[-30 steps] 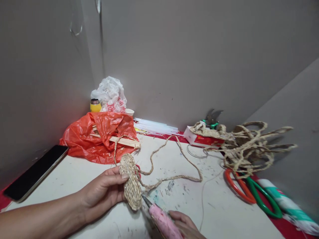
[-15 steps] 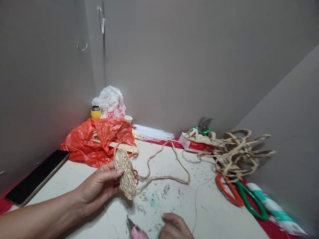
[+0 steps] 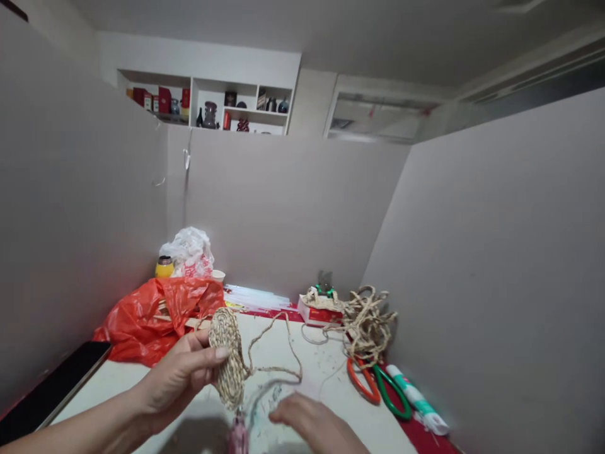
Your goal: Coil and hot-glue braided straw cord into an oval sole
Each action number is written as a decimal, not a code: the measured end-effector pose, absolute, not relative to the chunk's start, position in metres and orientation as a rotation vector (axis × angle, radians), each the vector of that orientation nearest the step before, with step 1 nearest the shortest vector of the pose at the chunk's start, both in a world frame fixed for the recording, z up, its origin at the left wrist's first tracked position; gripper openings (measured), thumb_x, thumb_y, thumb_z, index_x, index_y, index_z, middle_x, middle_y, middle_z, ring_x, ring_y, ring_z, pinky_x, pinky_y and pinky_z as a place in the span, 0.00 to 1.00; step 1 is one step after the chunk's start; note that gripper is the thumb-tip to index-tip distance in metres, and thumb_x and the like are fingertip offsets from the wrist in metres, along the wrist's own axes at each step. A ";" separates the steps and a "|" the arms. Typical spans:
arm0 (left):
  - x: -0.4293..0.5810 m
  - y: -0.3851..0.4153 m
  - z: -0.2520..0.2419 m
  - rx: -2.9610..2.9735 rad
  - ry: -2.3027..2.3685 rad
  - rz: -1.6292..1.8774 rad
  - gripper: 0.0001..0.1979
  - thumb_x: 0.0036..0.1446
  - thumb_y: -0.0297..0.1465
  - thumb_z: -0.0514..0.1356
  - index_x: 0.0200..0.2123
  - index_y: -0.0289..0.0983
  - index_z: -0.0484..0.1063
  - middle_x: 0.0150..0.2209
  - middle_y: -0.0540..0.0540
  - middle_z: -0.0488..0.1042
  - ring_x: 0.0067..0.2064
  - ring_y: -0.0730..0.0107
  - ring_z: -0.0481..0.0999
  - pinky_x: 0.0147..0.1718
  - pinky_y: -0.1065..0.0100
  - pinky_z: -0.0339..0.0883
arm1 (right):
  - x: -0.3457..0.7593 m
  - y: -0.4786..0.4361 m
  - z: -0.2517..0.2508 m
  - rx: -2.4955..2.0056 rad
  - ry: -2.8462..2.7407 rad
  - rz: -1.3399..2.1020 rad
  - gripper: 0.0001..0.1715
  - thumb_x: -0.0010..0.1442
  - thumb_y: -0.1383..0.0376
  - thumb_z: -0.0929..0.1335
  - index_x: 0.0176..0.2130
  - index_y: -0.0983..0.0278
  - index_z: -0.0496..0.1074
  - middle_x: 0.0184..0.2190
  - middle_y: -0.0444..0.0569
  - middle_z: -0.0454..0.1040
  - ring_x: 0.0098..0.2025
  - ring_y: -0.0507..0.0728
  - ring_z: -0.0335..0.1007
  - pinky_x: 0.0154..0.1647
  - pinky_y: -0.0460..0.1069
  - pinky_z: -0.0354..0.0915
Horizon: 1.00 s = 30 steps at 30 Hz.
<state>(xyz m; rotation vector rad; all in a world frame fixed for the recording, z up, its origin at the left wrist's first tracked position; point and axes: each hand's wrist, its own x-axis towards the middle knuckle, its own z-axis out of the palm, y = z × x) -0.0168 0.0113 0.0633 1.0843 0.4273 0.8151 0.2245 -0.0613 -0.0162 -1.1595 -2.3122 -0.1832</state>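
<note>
My left hand (image 3: pixel 182 372) pinches a flat oval coil of braided straw rope (image 3: pixel 225 359), thumb on its face, and holds it upright above the table. From the coil's right side the loose rope (image 3: pixel 289 347) runs out in a loop over the white tabletop. Just below the coil a pink glue gun (image 3: pixel 239 435) points its dark nozzle upward; its rear is cut off by the frame. My right hand (image 3: pixel 316 422) hovers to the right of the glue gun, fingers stretched out and slightly blurred, with nothing seen in them.
A phone (image 3: pixel 57 384) and a red plastic bag (image 3: pixel 142 321) with wooden sticks lie left. Translucent sticks (image 3: pixel 258 296) lie at the back. On the right are a red box (image 3: pixel 321 312), tangled rope (image 3: pixel 371 321), orange-and-green scissor handles (image 3: pixel 392 394) and a wrapped roll (image 3: pixel 418 397). Grey partitions (image 3: pixel 283 208) enclose the table.
The view has tilted up, showing shelves above the partition. My right hand has come further into view with its fingers straighter. The left hand still holds the coil, now turned more upright.
</note>
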 end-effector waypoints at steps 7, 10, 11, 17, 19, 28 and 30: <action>0.019 0.002 0.092 1.151 0.260 0.848 0.15 0.51 0.28 0.66 0.44 0.33 0.79 0.36 0.40 0.80 0.37 0.62 0.77 0.40 0.65 0.68 | 0.198 -0.070 0.099 -0.940 -1.623 0.627 0.14 0.62 0.56 0.69 0.45 0.60 0.71 0.43 0.51 0.76 0.47 0.60 0.72 0.50 0.54 0.65; 0.028 0.007 0.095 1.154 0.215 0.901 0.13 0.50 0.27 0.66 0.41 0.33 0.79 0.35 0.41 0.79 0.35 0.63 0.77 0.38 0.64 0.69 | 0.195 -0.059 0.105 -0.782 -1.496 0.830 0.16 0.58 0.54 0.72 0.39 0.62 0.71 0.36 0.48 0.75 0.40 0.56 0.72 0.44 0.51 0.67; 0.030 0.010 0.095 1.158 0.196 0.906 0.13 0.50 0.28 0.66 0.41 0.33 0.79 0.34 0.41 0.79 0.34 0.63 0.77 0.38 0.63 0.70 | 0.196 -0.056 0.105 -0.757 -1.466 0.888 0.16 0.57 0.54 0.73 0.37 0.63 0.71 0.33 0.46 0.74 0.37 0.54 0.71 0.41 0.49 0.68; 0.033 0.017 0.097 1.183 0.206 0.957 0.10 0.48 0.28 0.67 0.36 0.33 0.79 0.31 0.43 0.78 0.33 0.65 0.76 0.37 0.65 0.70 | 0.202 -0.038 0.100 -0.774 -1.319 1.031 0.19 0.50 0.56 0.77 0.28 0.65 0.70 0.21 0.40 0.70 0.21 0.49 0.69 0.23 0.44 0.66; 0.033 0.017 0.097 1.191 0.214 0.942 0.11 0.48 0.30 0.68 0.36 0.32 0.79 0.30 0.43 0.78 0.32 0.63 0.76 0.36 0.63 0.70 | 0.201 -0.034 0.096 -0.793 -1.291 1.040 0.20 0.50 0.56 0.77 0.28 0.66 0.70 0.19 0.40 0.70 0.19 0.49 0.69 0.20 0.43 0.65; 0.027 0.022 0.093 1.353 0.238 0.968 0.11 0.50 0.31 0.68 0.38 0.34 0.80 0.31 0.45 0.78 0.34 0.68 0.74 0.38 0.67 0.67 | 0.192 -0.030 0.085 -0.712 -1.145 1.187 0.20 0.49 0.56 0.78 0.26 0.65 0.69 0.15 0.39 0.71 0.14 0.47 0.66 0.15 0.41 0.62; 0.028 0.022 0.093 1.358 0.230 0.949 0.12 0.50 0.32 0.68 0.38 0.34 0.80 0.32 0.45 0.78 0.33 0.67 0.74 0.37 0.67 0.67 | 0.193 -0.031 0.085 -0.709 -1.133 1.183 0.20 0.48 0.57 0.79 0.25 0.66 0.70 0.15 0.40 0.71 0.16 0.47 0.66 0.16 0.40 0.61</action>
